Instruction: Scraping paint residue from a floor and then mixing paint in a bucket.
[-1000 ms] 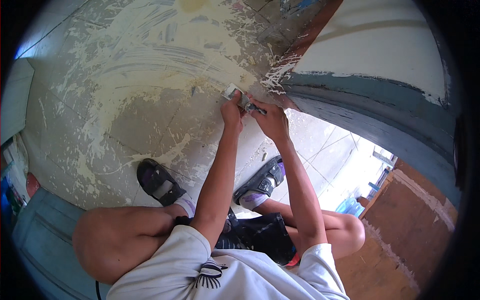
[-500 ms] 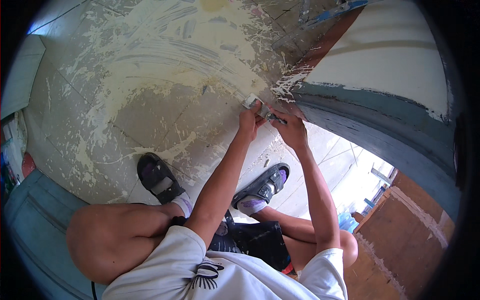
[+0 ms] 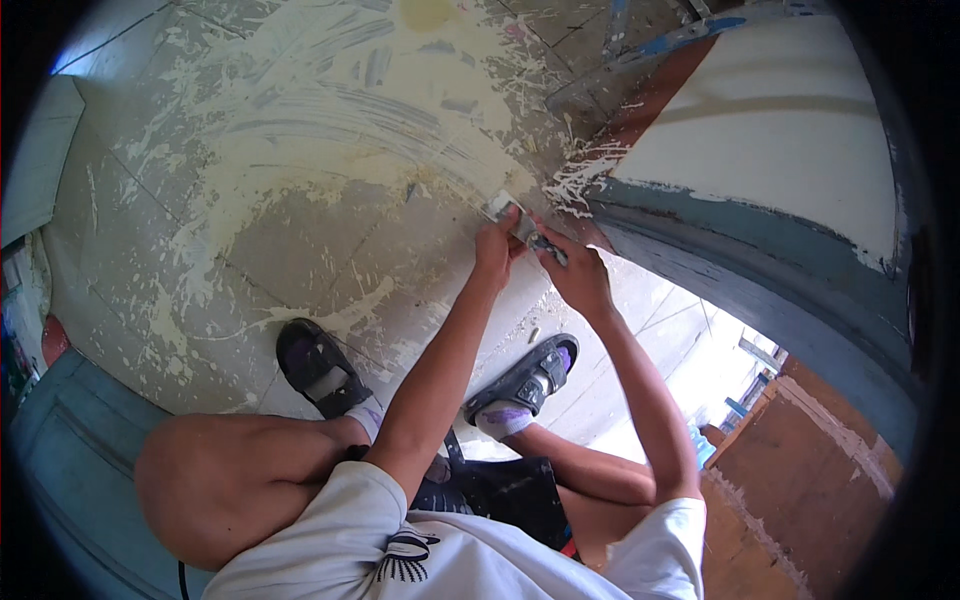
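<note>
A paint-smeared scraper (image 3: 525, 231) with a wide, pale-coated blade is held low over the tiled floor. Its handle lies in my right hand (image 3: 578, 275), whose fingers are closed around it. My left hand (image 3: 494, 248) is closed on the blade end, the fingers pressing along it. The blade's far edge meets, or sits just above, the rim of a broad cream-coloured paint spill (image 3: 300, 170). Curved grey streaks run through the spill, showing the floor beneath.
A grey-blue door frame (image 3: 720, 240) borders a cream panel (image 3: 770, 150) on the right. Blue metal legs (image 3: 690, 38) stand at the far right. My sandals (image 3: 530, 378) rest on the floor. A brown board (image 3: 800, 460) lies lower right, a blue panel (image 3: 90, 440) lower left.
The scraper's handle end has swung slightly toward me and my right hand has dropped a little with it. My left hand stays at the blade. The whole view has shifted slightly.
</note>
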### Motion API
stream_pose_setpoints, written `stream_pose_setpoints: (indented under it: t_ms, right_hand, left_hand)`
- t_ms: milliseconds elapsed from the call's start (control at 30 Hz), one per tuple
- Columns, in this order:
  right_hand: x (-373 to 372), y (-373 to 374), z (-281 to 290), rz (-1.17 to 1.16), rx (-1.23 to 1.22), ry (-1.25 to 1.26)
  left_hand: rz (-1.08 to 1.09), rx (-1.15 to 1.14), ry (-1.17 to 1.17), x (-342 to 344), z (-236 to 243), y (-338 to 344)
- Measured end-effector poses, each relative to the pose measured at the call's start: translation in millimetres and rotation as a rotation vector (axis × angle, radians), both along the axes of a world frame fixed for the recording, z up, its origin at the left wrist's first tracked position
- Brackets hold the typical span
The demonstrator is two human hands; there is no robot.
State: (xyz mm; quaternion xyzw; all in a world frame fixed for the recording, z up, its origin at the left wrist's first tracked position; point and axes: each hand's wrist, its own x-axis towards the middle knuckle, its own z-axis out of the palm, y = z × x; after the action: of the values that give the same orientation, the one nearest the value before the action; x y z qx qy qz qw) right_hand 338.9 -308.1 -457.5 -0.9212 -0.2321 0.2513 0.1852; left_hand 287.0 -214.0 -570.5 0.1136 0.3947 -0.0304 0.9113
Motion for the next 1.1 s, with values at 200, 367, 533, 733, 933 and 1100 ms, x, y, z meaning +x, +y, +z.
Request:
stream_pose_setpoints:
  t_ms: [200, 367, 533, 733, 933, 1100]
  right_hand:
    - [15, -31, 39, 0.113, -0.08, 0.11]
    - [6, -34, 35, -0.03, 0.028, 0.271]
    - [-6, -25, 2, -0.151, 0.084, 0.301]
    - [-15, -7, -19, -0.201, 0.249, 0.163]
    - [-10, 5, 4, -0.111, 0.038, 0.144]
    - [-15, 5, -3, -0.191, 0.067, 0.125]
  left_hand:
    - [0.001, -0.077, -0.03, 14, 38, -29]
    - [-0.015, -0.002, 0.044, 0, 27, -37]
    - [0.002, 0.045, 0.084, -6, 12, -18]
    - [0.044, 0.152, 0.151, -5, 9, -7]
    - [0.04, 0.064, 0.082, -8, 2, 2]
    - [-0.005, 0.08, 0.152, -1, 9, 10]
